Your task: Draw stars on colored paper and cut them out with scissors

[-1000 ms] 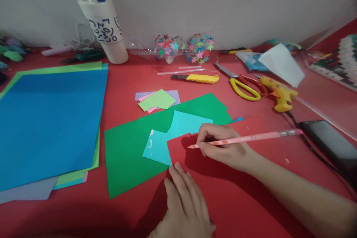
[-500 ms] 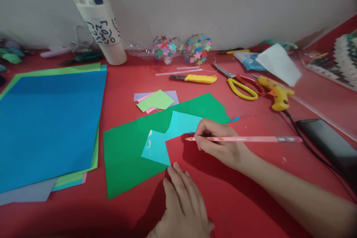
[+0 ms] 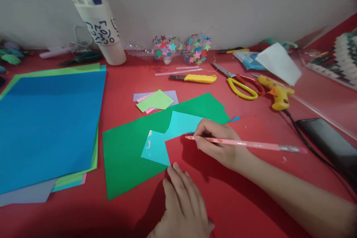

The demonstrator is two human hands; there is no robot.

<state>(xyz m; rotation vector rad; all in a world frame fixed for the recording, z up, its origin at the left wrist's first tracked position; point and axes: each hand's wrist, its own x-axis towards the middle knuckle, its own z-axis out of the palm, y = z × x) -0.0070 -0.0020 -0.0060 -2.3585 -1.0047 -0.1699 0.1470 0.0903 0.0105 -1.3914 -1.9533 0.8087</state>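
Right hand [image 3: 220, 141]: I pinch a pink pencil [image 3: 253, 143], tip at the red sheet's [image 3: 177, 148] far edge; contact unclear. Left hand [image 3: 185, 204]: palm down, fingers outstretched, close together, by the sheet's left edge. Red sheet overlaps turquoise paper [image 3: 182, 121], which lies on green paper [image 3: 125, 156], all on the tabletop [image 3: 119, 215].

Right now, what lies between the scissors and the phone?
The glue gun and part of its cord lie between the scissors and the phone, in the head view.
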